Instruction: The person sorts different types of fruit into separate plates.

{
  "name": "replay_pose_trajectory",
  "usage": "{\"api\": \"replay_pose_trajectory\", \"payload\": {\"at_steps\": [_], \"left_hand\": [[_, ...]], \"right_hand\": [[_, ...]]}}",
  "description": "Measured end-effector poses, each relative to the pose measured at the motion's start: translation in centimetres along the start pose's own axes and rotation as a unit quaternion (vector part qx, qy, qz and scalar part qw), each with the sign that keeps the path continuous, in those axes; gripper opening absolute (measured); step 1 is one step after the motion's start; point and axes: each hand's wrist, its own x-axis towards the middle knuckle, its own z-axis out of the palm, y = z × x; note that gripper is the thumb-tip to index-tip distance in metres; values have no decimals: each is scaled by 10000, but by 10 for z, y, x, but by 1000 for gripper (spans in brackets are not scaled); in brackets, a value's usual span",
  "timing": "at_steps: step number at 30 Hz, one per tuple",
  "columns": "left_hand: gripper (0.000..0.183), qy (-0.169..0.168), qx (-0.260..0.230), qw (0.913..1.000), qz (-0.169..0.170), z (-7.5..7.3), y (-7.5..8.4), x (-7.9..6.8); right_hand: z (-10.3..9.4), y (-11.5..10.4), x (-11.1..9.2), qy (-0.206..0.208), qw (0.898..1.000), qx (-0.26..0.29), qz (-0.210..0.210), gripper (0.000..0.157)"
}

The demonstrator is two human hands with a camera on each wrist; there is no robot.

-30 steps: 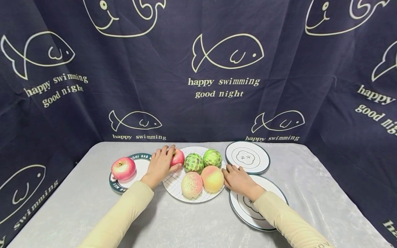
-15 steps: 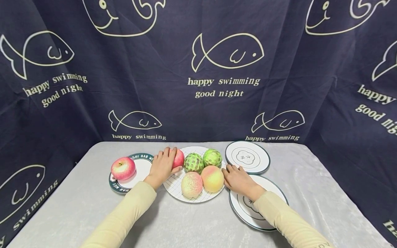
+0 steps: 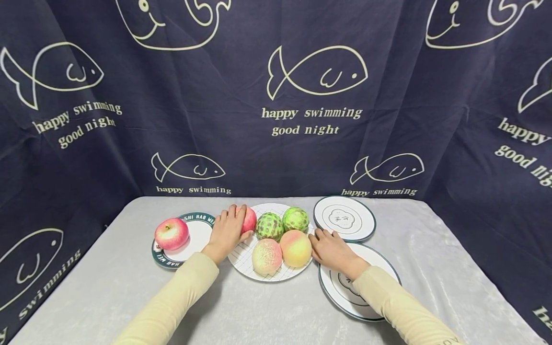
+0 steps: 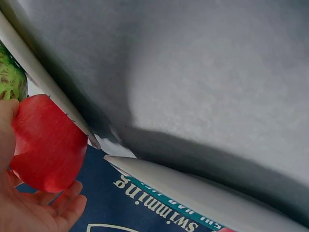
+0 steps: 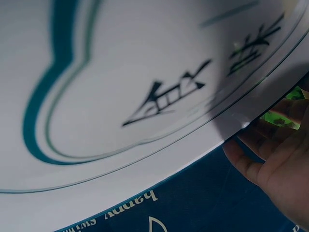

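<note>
A red apple (image 4: 48,145) is held by the left grip (image 3: 226,230), thumb on one side and fingers curled round the other, at the left side of a white plate with a thin checked pattern (image 3: 245,264); whether the fruit is borne by the plate cannot be told. On that same plate, two bumpy green fruits (image 3: 269,226) are set side by side, just right of the held apple, and two peaches (image 3: 295,248) are placed in front of them. The right grip (image 3: 332,251) is laid at the right edge of the checked plate, fingers slightly bent and next to the nearer peach; whether the rim is pinched cannot be told, as the fingertips are partly hidden. Beneath that hand and its pale sleeve (image 3: 396,299), a dark-rimmed white plate (image 3: 338,288) is partly covered. Just behind it, another dark-rimmed plate (image 3: 343,218) is seen. To the left, a second apple (image 3: 171,234) is carried by a green-banded plate (image 3: 199,235). All the plates are supported by a grey-clothed table (image 3: 258,314), backed by a navy fish-print curtain (image 3: 315,160)
</note>
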Motion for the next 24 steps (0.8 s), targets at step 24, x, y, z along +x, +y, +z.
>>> {"api": "replay_pose_trajectory", "payload": {"at_steps": [24], "left_hand": [[74,331,424,9984,166,4,-1,-1]], "right_hand": [[1,0,0,-17,10000,2,-3,33]]}}
